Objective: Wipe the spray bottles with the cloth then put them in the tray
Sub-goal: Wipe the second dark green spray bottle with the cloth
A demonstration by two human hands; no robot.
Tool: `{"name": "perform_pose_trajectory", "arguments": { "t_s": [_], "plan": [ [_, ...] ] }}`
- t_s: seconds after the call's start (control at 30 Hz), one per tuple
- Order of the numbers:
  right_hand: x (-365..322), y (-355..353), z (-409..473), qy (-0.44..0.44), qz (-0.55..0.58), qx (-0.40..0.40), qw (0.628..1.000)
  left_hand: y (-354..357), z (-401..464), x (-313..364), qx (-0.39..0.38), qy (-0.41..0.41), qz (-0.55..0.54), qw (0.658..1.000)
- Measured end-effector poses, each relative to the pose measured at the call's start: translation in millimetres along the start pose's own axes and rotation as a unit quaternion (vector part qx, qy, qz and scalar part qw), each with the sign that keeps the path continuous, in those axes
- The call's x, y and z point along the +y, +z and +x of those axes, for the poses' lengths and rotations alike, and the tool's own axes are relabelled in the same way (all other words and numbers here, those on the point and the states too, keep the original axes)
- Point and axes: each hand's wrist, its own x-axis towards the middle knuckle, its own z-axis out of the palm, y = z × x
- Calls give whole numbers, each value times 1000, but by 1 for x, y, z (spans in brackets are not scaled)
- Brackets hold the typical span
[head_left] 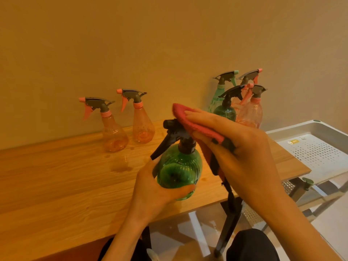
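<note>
At the centre of the frame the left hand [158, 187] cups the round body of a green spray bottle [178, 166] from below, fingers curled round its underside, holding it tilted above the wooden table [56, 181] with its black trigger head [175, 129] pointing to the upper left. The right hand [231, 140] comes in from the lower right and presses a red cloth [192, 121] over the back of that trigger head, fingers curled over the cloth and thumb under it, so the cloth is pinched against the sprayer. At the left of centre 2 orange spray bottles [114, 134] stand upright on the table near the wall, just beside each other but apart. At the upper right, behind the right hand, a cluster of 4 more bottles [250, 110] stands close together: 1 pale green, 1 dark green with a black head, and 2 orange. At the right edge of the frame sits a white perforated tray [320, 153], just beside the table's end, holding no bottles. A damp patch [120, 168] marks the table surface left of the held bottle.
</note>
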Motion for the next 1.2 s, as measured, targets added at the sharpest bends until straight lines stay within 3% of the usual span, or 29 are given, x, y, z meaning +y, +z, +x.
{"name": "perform_pose_trajectory", "arguments": {
  "t_s": [0.27,0.53,0.73,1.03,1.2],
  "plan": [
    [19,-12,-18,126,95,39,987,-7,6,11,-20,-42,-100,994],
    [16,3,-52,160,138,43,976,-11,14,15,-10,-143,-230,963],
    [14,32,-65,86,43,41,995,-7,18,20,21,-171,-297,939],
    [10,46,-84,-2,-38,-17,999,-6,21,25,76,-194,-312,927],
    [9,51,-69,2,-50,-9,999,-6,22,25,81,-187,-314,927]
  ]
}}
